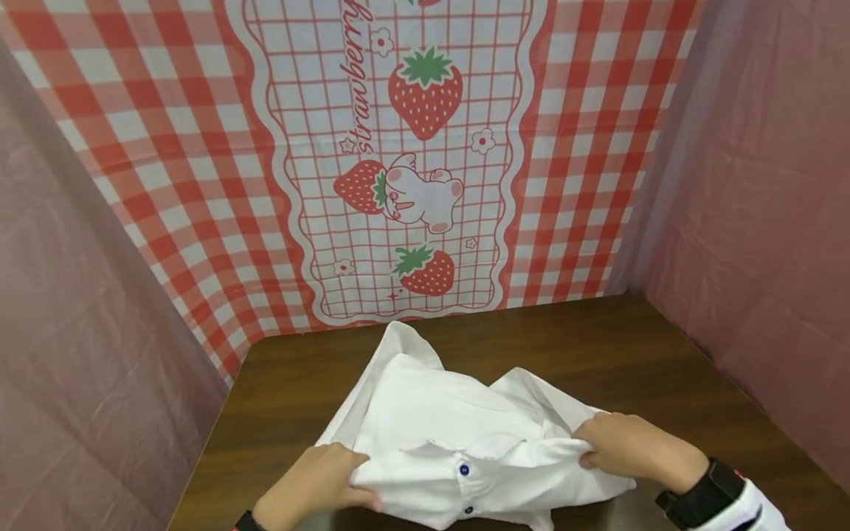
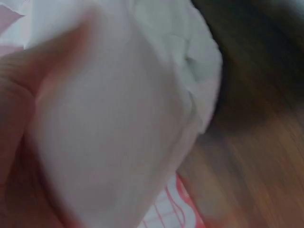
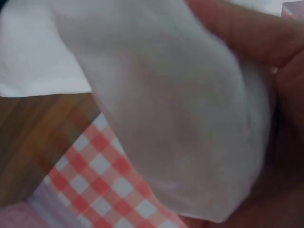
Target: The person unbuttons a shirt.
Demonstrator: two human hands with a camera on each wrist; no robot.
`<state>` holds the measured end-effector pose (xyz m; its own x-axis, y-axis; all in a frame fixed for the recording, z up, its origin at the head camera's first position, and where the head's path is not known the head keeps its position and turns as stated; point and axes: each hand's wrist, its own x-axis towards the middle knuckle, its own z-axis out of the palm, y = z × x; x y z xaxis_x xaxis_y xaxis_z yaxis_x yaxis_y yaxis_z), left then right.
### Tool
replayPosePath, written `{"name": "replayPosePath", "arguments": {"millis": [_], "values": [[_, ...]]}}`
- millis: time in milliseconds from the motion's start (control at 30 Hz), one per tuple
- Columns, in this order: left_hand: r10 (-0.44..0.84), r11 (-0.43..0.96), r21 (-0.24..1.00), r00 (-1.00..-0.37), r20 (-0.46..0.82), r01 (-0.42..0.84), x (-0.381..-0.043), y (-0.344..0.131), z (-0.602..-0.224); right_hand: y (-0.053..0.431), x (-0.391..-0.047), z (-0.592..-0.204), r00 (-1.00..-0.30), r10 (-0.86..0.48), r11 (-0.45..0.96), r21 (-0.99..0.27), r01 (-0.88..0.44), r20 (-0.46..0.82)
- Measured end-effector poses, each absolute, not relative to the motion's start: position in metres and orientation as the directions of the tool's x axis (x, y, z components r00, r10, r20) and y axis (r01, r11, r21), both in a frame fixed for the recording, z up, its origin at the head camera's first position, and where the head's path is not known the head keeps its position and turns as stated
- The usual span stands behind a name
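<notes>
A white shirt (image 1: 451, 413) with dark blue buttons is bunched over the wooden table in the head view. My left hand (image 1: 317, 479) grips its near left side, thumb on the cloth. On the opposite side my right hand (image 1: 634, 446) pinches the fabric between thumb and fingers. Between the hands, the buttoned strip hangs toward me with two buttons showing. The left wrist view has the white cloth (image 2: 114, 123) close up and blurred beside the thumb. Likewise, cloth (image 3: 175, 118) fills much of the right wrist view, hiding most of the fingers.
The brown wooden table (image 1: 265, 398) lies under the shirt. Behind it hangs a red-and-white checked cloth (image 1: 578, 184) printed with strawberries. Pink curtains flank the table, one on the left (image 1: 80, 332) and one on the right (image 1: 750, 221).
</notes>
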<state>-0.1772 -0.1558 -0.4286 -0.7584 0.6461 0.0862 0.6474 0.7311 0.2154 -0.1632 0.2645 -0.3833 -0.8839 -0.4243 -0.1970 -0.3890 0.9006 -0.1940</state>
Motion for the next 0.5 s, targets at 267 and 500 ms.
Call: {"name": "replayPosePath", "arguments": {"millis": [267, 500], "values": [[0.686, 0.641, 0.212, -0.675, 0.271, 0.737, -0.170, -0.200, -0.432, 0.296, -0.164, -0.384, -0.863, -0.481, 0.864, -0.255, -0.435, -0.156], [0.577, 0.564, 0.393, -0.687, 0.442, 0.726, -0.160, -0.215, -0.416, 0.308, -0.161, -0.377, -0.806, -0.589, 0.772, -0.338, -0.538, -0.062]]}}
